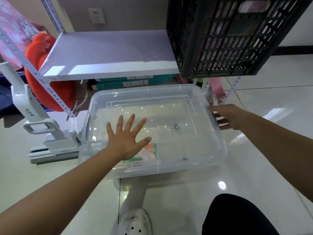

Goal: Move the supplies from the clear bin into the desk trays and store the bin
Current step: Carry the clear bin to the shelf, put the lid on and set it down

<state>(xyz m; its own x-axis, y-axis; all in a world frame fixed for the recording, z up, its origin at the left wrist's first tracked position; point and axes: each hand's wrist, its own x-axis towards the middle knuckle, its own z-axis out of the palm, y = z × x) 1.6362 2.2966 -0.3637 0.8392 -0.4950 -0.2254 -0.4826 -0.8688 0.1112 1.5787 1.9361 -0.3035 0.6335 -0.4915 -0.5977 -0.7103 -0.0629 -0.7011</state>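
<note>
The left hand (pixel 126 139) is lying flat with all fingers spread wide and straight, palm down on the lid of the clear bin (pixel 169 99); it is gripping nothing. The right hand (pixel 225 116) is reaching to the bin's right edge, its fingers passing down beside the side wall, where the plastic is distorting them; whether they are hooking under the rim or only touching it cannot be told.

The bin is sitting on the glossy pale tiled floor (pixel 254 167), directly in front of a metal shelving unit. It is a rectangular, rounded-cornered container of transparent plastic, with a recessed panel moulded into its top. Through the plastic, a green and orange printed item (pixel 150 152) is showing at the near left, partly under the left palm. A small dark metallic piece (pixel 177 127) is showing towards the middle. Nothing else inside can be made out.

Behind the bin, the white shelf board (pixel 110 53) is standing bare at its centre. A black slotted plastic crate (pixel 228 36) is occupying the shelf's right end, with pinkish contents showing through the slots. Teal flat boxes (pixel 128 82) are lying below the shelf. A white plastic appliance (pixel 33 112) is leaning at the left beside an orange rounded object (pixel 40 51). A white perforated shoe (pixel 135 221) is showing at the bottom edge.
</note>
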